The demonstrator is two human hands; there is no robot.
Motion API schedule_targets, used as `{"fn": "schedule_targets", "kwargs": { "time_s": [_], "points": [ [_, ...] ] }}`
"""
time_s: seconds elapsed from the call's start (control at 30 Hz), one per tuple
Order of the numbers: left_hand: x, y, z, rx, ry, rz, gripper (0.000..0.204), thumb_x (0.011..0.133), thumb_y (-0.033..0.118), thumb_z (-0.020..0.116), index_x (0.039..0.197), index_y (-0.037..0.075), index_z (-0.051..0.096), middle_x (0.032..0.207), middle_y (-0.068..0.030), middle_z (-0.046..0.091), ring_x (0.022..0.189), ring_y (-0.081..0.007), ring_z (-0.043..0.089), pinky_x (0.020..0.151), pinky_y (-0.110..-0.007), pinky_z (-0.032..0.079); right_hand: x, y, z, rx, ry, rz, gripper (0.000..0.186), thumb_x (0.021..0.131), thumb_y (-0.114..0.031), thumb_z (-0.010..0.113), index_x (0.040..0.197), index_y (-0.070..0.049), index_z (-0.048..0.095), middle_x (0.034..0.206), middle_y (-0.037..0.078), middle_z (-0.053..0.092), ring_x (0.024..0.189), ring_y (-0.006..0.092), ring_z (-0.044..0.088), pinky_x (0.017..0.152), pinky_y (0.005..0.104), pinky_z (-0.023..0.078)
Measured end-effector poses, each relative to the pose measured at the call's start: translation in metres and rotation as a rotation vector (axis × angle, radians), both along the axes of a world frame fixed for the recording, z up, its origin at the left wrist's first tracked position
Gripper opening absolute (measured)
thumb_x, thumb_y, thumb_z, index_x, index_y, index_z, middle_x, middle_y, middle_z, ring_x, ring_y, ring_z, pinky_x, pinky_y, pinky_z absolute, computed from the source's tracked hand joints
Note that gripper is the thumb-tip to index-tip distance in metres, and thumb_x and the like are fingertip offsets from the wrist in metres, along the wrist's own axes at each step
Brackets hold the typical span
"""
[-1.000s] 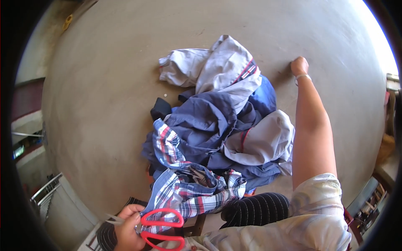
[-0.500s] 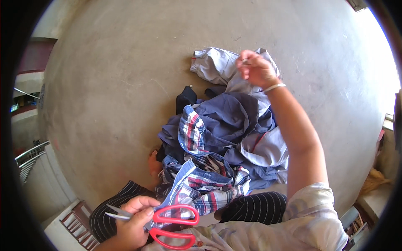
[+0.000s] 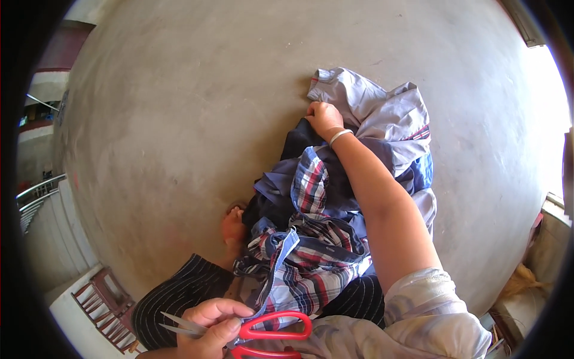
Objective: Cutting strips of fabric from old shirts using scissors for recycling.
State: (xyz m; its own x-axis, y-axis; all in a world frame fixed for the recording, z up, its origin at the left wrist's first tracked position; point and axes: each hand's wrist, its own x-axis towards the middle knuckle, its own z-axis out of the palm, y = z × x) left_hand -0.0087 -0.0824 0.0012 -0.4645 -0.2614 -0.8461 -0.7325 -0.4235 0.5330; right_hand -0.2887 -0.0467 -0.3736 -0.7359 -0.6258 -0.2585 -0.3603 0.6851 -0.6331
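Observation:
My left hand [image 3: 216, 323] is closed around a pair of scissors with red handles [image 3: 306, 326]; the partly parted blades poke out to the left. Thumb and forefinger of that same hand pinch the blue-edged border of a plaid shirt [image 3: 311, 287] in red, white and navy, which lies across my lap. Farther off, my right hand [image 3: 326, 119], with a pale bangle at its wrist, reaches down to the left edge of the clothes heap. Its fingers are curled beside black cloth [image 3: 297, 139] and a light grey jacket [image 3: 382, 107]; what they hold is hidden.
Dark blue-grey cloth [image 3: 278, 184] lies bunched under the shirt. A bare foot [image 3: 233, 224] rests left of the heap on the grey concrete floor [image 3: 167, 131]. My knees wear black striped trousers [image 3: 179, 287]. A brown wooden chair [image 3: 107, 305] stands at the lower left.
My right hand has come down and nearer, from above the grey jacket to the heap's left edge, where a small white thing lay. The view has shifted, moving the heap rightward. My left hand keeps its hold.

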Motion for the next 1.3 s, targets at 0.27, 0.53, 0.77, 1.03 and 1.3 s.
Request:
{"fn": "schedule_targets", "kwargs": {
  "time_s": [0.27,0.53,0.77,1.03,1.3],
  "points": [
    [-0.008,-0.007,-0.007,0.159,-0.082,0.155,0.019,0.078,0.012,0.045,0.091,-0.001,0.051,0.079,-0.0019,0.055,0.068,-0.0063,0.048,0.062,-0.017,0.037,0.002,-0.008,-0.013,0.148,0.087,0.113,0.017,0.072,-0.018,0.051,0.079,-0.003,0.056,0.085,0.017,0.058,0.080,0.0312,0.057,0.070,0.0376,0.046],
    [-0.038,-0.009,-0.013,0.369,-0.095,0.013,0.017,0.082,0.007,0.041,0.095,-0.002,0.047,0.084,-0.0060,0.055,0.074,-0.0077,0.051,0.069,-0.018,0.040,-0.030,0.029,0.025,-0.889,-1.255,-0.221,0.009,0.078,-0.010,0.045,0.080,-0.005,0.051,0.079,0.008,0.056,0.063,0.0176,0.053,0.056,0.0282,0.043],
    [-0.048,0.006,-0.009,0.461,-0.031,-0.134,0.018,0.077,0.004,0.046,0.093,-0.004,0.050,0.087,-0.0112,0.057,0.079,-0.0127,0.054,0.073,-0.025,0.043,-0.016,0.145,0.132,-1.413,-1.497,-0.089,0.040,0.080,-0.025,0.042,0.109,0.003,0.045,0.112,0.018,0.048,0.108,0.0274,0.043,0.094,0.0392,0.030],
    [-0.031,0.049,-0.012,0.403,0.296,-0.318,0.016,0.077,0.006,0.046,0.092,0.000,0.050,0.085,-0.0080,0.054,0.075,-0.0143,0.055,0.070,-0.026,0.045,0.192,0.331,0.298,-1.342,-1.054,-0.827,0.022,0.077,0.008,0.039,0.096,0.004,0.049,0.099,0.018,0.054,0.088,0.0229,0.056,0.078,0.0321,0.047],
    [-0.046,0.056,-0.084,0.355,0.230,-0.581,0.022,0.079,0.008,0.044,0.100,0.003,0.048,0.092,-0.0082,0.055,0.083,-0.0204,0.055,0.074,-0.035,0.048,0.583,0.428,0.346,-1.218,-0.177,-1.976,0.017,0.081,-0.006,0.048,0.096,0.000,0.045,0.080,0.012,0.054,0.069,0.0191,0.056,0.061,0.0306,0.050]
  ]
}}
